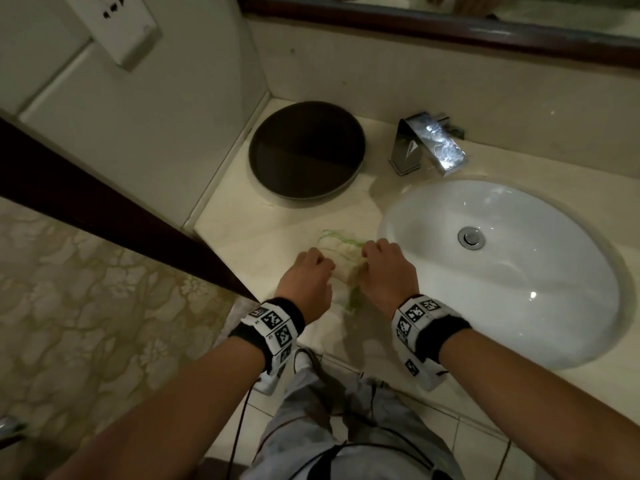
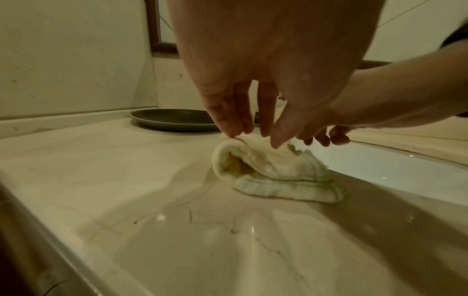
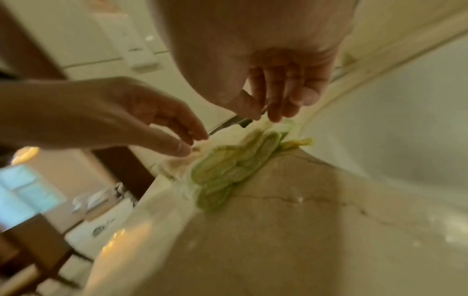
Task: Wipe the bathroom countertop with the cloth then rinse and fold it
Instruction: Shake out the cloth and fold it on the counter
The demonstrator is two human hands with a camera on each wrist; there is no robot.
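Right now my left hand (image 2: 255, 84) pinches the top layer of the cloth (image 2: 276, 174); my right hand (image 1: 384, 268) nips its three o'clock edge. Cloth sits on the countertop (image 1: 242, 233) (damp, slick), sink (image 1: 519, 306) at three o'clock: a loose pinch could spring the fold open.

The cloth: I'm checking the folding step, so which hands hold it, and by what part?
Both hands, left and right, pinch the cream, green-edged cloth with their fingertips along its raised top fold; its bottom rests on the countertop.
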